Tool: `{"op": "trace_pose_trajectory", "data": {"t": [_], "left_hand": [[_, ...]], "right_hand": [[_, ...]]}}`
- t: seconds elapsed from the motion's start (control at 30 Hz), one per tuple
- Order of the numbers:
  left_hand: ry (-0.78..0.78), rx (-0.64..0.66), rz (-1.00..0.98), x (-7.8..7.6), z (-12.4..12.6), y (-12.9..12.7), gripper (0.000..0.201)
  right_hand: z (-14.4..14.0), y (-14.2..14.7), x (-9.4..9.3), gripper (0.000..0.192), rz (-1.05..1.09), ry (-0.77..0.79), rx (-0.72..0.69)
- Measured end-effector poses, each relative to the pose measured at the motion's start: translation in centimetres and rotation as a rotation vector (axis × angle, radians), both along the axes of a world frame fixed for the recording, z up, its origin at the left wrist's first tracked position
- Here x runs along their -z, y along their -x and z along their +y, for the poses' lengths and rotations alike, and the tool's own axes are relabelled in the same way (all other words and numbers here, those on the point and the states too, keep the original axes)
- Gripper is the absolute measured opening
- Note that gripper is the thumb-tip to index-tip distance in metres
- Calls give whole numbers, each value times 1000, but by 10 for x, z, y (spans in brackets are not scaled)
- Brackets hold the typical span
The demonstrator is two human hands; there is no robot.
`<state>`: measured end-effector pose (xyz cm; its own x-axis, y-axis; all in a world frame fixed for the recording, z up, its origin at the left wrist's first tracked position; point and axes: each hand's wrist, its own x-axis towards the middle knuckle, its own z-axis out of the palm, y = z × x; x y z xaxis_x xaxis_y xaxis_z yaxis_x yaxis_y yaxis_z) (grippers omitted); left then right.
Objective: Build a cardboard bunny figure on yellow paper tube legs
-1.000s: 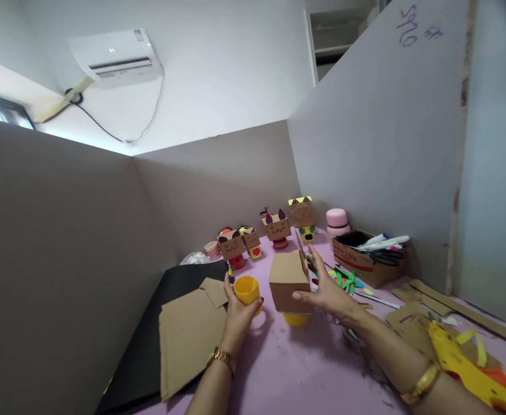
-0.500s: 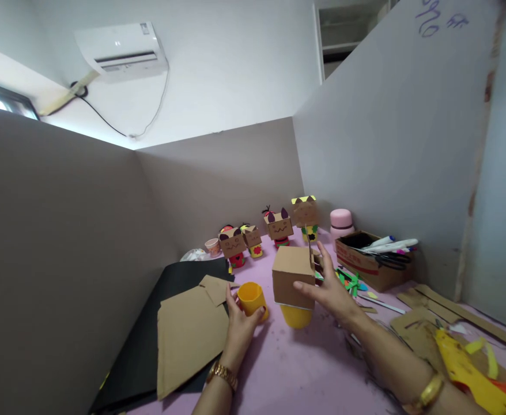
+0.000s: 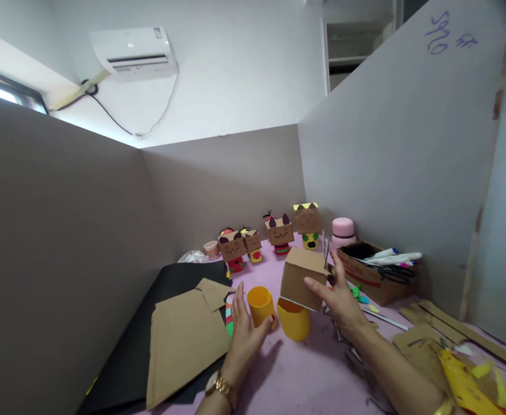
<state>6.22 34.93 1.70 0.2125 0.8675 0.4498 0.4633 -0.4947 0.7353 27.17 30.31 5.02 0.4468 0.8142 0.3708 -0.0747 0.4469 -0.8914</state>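
Note:
My right hand [image 3: 343, 302] grips a cardboard box [image 3: 302, 279], which is tilted above a yellow paper cylinder [image 3: 294, 324]. Thin grey blades, apparently scissors [image 3: 325, 245], stick up beside the box at my right fingers; their handles are mostly hidden. A second yellow cylinder [image 3: 260, 305] stands upright just left of the first. My left hand [image 3: 248, 334] is beside it with fingers spread and the thumb in front of its wall; whether the thumb touches it I cannot tell. A striped coloured piece [image 3: 229, 317] shows partly behind my left fingers.
Cardboard sheets [image 3: 188, 346] lie on black sheets [image 3: 170, 276] at the left. Several box-headed cat figures, including one with dark ears [image 3: 280, 231], stand at the back. At the right are a pen box [image 3: 372, 276], a pink bottle [image 3: 343, 227], paper scraps and a yellow tool [image 3: 463, 374].
My right hand has lifted the box off the yellow cylinder, tilting it and exposing the cylinder's open top. My left fingers have opened away from the other cylinder.

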Motion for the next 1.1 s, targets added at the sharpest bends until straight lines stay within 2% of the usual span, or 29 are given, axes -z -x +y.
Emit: {"op": "trace_pose_trajectory", "data": {"t": [0.07,0.17,0.3,0.47,0.63,0.8,0.93,1.1], "left_hand": [[-85,-44,127,-15,-6,-1,61],[-130,-20,337,-36,-6,-8,42],[-104,-3,553,-47,4,-13,23],[-58,39,625,-51,14,5,20],[-96,131,611,-66,17,25,16],[-123,98,617,-75,15,36,20],[-121,43,707,-77,6,28,24],[-116,76,821,-74,-6,6,22]], "right_hand": [[-1,-2,-3,111,31,-14,29],[-3,-2,-7,110,54,-22,41],[-6,-1,-13,110,61,-26,34],[-7,-3,-19,107,76,-29,32],[-9,-4,-23,106,107,-26,20],[-11,-9,-26,100,116,-49,30],[-12,-10,-27,98,116,-55,10],[-15,-7,-29,94,93,-47,-3]]}}
